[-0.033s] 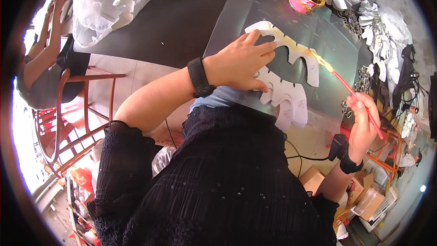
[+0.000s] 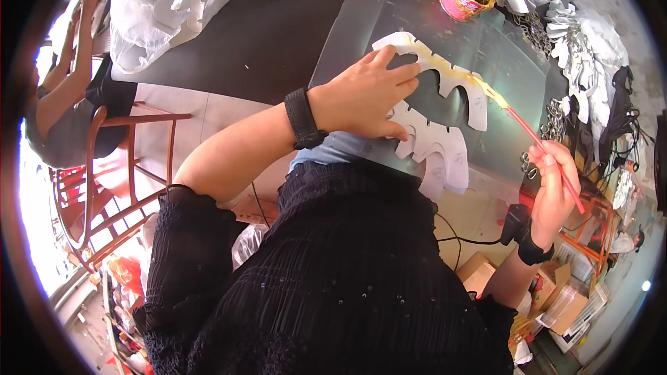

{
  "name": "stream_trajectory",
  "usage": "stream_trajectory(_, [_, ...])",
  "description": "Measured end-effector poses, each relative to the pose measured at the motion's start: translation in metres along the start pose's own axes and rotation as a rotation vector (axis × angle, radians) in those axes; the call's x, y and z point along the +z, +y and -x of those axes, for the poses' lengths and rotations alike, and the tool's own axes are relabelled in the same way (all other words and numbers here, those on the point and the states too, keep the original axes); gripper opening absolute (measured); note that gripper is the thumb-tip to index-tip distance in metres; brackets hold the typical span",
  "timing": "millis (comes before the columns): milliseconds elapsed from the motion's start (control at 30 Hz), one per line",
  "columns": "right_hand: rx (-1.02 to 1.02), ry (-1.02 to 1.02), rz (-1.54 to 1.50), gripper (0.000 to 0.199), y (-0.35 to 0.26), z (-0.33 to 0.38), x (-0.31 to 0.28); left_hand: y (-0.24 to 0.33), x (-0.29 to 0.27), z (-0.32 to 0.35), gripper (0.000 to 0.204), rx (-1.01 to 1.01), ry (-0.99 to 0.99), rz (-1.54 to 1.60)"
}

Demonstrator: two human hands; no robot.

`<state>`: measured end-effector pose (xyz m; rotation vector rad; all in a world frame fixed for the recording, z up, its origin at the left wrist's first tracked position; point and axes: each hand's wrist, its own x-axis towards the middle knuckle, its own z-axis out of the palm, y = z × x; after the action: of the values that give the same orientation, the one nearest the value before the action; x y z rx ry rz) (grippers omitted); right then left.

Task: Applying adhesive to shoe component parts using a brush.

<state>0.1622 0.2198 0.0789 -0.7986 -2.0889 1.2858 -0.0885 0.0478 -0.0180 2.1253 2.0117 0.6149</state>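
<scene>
Here, the right hand's (image 2: pixel 554 173) grip is clamped on a red stick (image 2: pixel 526 128) slanting up-left to the scalloped white strip (image 2: pixel 446 73) on the translucent sheet (image 2: pixel 358 21); the left hand (image 2: pixel 368 94), fingers apart, overlaps the strip's left part.

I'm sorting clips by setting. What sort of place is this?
Probably a small craft workshop: the right hand holds a red stick with a yellow-smeared end at a scalloped white piece, a red-and-yellow tub stands nearby, and cardboard boxes sit lower right.

Wide fisheye view from the wearer's head, close above, downward over black top (image 2: pixel 333 257) and table (image 2: pixel 267 42)
</scene>
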Motion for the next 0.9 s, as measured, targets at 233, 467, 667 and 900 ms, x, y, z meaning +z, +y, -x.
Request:
stream_trajectory(233, [-0.056,-0.047,0.102,0.014,0.001,0.000,0.000,0.000,0.001,-0.001,0.069,-0.003,-0.011,0.009])
stream_trajectory(467, [-0.172,-0.128,0.075,0.015,-0.004,-0.001,0.003,0.001,-0.001,0.000,0.070,0.004,-0.009,0.001])
stream_trajectory(667, [-0.074,-0.144,0.120,0.014,0.002,-0.001,0.002,0.000,0.000,0.000,0.070,0.007,-0.006,0.004])
stream_trajectory(900, [0.004,0.021,0.000,0.016,0.005,0.009,-0.018,0.001,-0.001,-0.001,0.070,0.000,-0.015,0.015])
